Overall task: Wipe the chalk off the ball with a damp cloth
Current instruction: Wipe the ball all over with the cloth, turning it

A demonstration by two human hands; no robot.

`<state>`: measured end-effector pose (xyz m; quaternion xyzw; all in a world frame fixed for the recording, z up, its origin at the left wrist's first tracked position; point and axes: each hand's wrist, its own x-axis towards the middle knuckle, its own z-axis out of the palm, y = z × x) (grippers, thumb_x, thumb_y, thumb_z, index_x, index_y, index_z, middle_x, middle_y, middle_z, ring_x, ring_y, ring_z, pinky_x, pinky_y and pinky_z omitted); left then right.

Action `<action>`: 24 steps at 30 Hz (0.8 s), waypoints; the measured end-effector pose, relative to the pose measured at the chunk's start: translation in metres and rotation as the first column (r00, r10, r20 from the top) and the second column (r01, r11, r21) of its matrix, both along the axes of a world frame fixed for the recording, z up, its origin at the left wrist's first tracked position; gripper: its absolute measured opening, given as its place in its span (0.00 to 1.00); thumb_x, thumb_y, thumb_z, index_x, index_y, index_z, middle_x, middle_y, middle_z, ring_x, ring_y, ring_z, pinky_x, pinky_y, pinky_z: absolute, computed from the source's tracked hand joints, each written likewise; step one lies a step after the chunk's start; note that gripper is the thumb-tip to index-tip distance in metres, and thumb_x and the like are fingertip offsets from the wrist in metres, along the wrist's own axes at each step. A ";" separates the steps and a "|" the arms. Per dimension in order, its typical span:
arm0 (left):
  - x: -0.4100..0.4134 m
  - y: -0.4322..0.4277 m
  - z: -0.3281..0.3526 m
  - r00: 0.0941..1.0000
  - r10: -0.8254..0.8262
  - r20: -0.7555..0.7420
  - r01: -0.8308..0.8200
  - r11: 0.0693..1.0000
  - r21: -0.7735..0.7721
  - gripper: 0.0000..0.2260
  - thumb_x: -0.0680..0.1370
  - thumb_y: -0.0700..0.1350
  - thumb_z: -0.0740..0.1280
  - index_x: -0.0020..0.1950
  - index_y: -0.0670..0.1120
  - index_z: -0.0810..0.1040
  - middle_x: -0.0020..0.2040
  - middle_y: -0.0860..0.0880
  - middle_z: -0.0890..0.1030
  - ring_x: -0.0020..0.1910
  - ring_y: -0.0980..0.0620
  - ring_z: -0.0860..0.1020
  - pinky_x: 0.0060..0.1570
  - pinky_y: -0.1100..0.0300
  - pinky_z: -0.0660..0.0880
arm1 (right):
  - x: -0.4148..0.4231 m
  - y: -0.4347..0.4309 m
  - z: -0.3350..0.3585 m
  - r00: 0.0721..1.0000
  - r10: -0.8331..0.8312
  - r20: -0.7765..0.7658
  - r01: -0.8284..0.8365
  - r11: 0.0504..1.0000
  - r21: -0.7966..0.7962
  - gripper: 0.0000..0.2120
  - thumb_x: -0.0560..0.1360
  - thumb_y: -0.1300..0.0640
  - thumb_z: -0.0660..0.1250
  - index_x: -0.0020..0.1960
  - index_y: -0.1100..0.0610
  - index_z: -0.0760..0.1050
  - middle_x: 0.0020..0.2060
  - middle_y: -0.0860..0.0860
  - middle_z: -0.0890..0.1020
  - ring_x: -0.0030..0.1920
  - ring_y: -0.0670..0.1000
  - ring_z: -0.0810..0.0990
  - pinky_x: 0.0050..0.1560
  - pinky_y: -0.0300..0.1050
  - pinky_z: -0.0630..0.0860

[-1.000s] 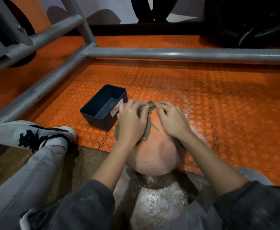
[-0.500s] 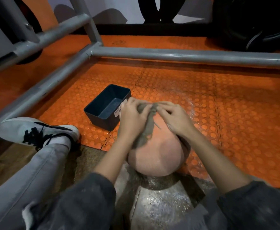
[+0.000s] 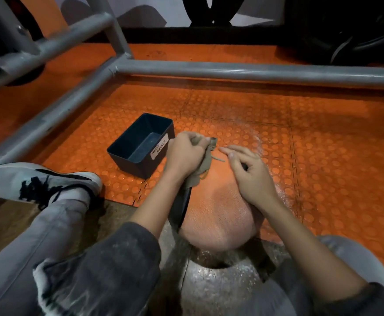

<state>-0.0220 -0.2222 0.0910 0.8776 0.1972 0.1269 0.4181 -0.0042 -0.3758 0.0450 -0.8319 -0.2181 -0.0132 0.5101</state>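
A dark rectangular bin [image 3: 141, 145] stands on the orange studded floor mat [image 3: 300, 156], toward the mat's near-left corner. A white label [image 3: 159, 150] on the bin's side wall reads "WASTE BASKET" in handwritten black capitals, on two lines. No other text is legible.

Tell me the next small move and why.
Probably draw the cloth down the near face of the ball: the left hand grips it bunched at the top, the right hand rests open on the ball, and that near face looks pale with chalk.
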 end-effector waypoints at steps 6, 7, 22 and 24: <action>-0.041 -0.011 -0.013 0.962 -0.042 0.270 0.003 0.990 0.144 0.11 0.76 0.53 0.63 0.46 0.48 0.81 0.48 0.51 0.80 0.52 0.45 0.75 0.57 0.55 0.66 | 0.024 0.020 -0.002 1.000 0.011 -0.016 -0.011 1.000 -0.029 0.17 0.78 0.45 0.55 0.55 0.47 0.81 0.55 0.43 0.79 0.60 0.52 0.75 0.60 0.56 0.72; -0.053 -0.014 -0.017 0.952 -0.072 0.298 0.021 0.985 0.173 0.11 0.76 0.53 0.62 0.46 0.49 0.81 0.47 0.53 0.79 0.51 0.46 0.74 0.55 0.60 0.63 | 0.026 0.023 -0.003 0.999 0.027 -0.027 -0.028 0.999 -0.047 0.18 0.77 0.44 0.55 0.55 0.46 0.81 0.55 0.43 0.79 0.60 0.52 0.75 0.60 0.57 0.72; -0.014 0.006 -0.004 0.984 0.047 0.171 -0.054 0.998 0.038 0.08 0.75 0.50 0.69 0.46 0.47 0.83 0.50 0.47 0.79 0.55 0.45 0.76 0.57 0.49 0.72 | 0.026 0.024 0.002 0.996 0.091 -0.011 -0.092 0.991 -0.097 0.17 0.79 0.47 0.56 0.56 0.49 0.81 0.59 0.45 0.80 0.62 0.53 0.74 0.60 0.56 0.72; -0.014 0.006 -0.005 0.987 0.059 0.152 -0.066 0.997 0.040 0.09 0.76 0.50 0.68 0.47 0.47 0.82 0.51 0.46 0.79 0.56 0.43 0.75 0.58 0.46 0.72 | 0.029 0.026 0.003 0.997 0.070 -0.029 -0.073 0.994 -0.086 0.15 0.79 0.48 0.57 0.55 0.48 0.82 0.58 0.45 0.80 0.62 0.52 0.74 0.61 0.55 0.71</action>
